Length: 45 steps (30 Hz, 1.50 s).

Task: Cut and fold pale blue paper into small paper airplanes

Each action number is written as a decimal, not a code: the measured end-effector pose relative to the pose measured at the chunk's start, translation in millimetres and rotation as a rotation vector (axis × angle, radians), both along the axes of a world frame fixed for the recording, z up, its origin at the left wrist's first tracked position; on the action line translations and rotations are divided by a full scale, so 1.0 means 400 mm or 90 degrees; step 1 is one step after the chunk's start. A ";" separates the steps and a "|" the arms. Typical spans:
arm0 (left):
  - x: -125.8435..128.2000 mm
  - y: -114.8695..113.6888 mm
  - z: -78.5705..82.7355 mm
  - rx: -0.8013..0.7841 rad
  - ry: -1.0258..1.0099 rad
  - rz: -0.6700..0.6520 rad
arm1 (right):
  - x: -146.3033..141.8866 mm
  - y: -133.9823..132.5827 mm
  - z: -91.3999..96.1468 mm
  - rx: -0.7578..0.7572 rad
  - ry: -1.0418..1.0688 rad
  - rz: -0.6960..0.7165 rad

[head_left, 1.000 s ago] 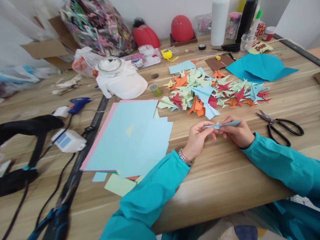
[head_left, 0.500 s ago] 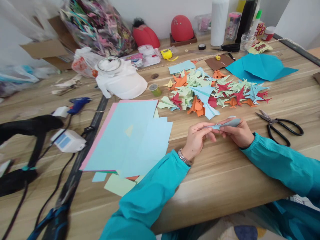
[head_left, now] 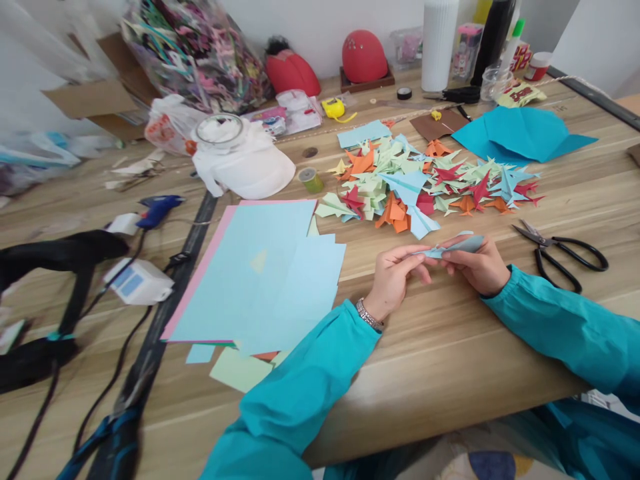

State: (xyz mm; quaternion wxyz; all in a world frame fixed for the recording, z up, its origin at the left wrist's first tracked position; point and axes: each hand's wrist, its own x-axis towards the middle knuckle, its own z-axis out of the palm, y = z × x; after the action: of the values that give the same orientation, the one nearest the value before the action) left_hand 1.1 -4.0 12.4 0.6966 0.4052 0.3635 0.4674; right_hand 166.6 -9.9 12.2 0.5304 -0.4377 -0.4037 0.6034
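Observation:
A narrow folded piece of light blue paper is held between both hands just above the wooden table. My left hand pinches its left tip with thumb and fingers. My right hand is closed round its right end. Both arms wear teal sleeves, and a metal watch sits on the left wrist. Just beyond the hands lies a pile of several folded paper shapes in green, orange, red and blue.
A stack of light blue sheets over a pink one lies to the left. Black scissors rest at the right. A large teal sheet is at the back right. Glue gun, cables, white cap, bottles and clutter line the left and back.
The hands have shifted only slightly; the right end of the folded paper sits a little higher than a second ago. Nothing else has moved.

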 end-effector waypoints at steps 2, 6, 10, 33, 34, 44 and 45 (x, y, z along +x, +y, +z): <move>0.000 -0.001 0.003 -0.011 -0.007 -0.002 | 0.000 -0.001 0.000 0.001 -0.004 0.002; -0.001 -0.001 0.007 -0.029 -0.007 -0.005 | 0.000 -0.002 0.000 -0.001 -0.006 0.000; -0.003 -0.002 0.006 -0.026 -0.015 -0.014 | -0.001 -0.002 0.002 -0.004 0.000 -0.010; -0.013 -0.005 -0.011 0.046 -0.049 -0.049 | 0.010 0.001 -0.012 0.026 -0.004 -0.002; -0.013 -0.005 -0.012 0.052 -0.044 -0.051 | 0.011 0.001 -0.012 0.026 -0.003 -0.002; -0.010 -0.006 -0.024 0.111 0.052 -0.010 | 0.010 0.001 -0.009 0.024 -0.016 -0.008; -0.011 -0.006 -0.025 0.111 0.049 -0.010 | 0.010 0.001 -0.008 0.019 -0.017 -0.010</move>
State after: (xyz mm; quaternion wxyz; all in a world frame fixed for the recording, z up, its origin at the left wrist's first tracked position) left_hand -3.2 -6.2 2.6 0.6480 0.4849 0.3447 0.4755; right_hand 170.6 -9.3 9.1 0.5362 -0.4408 -0.4163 0.5872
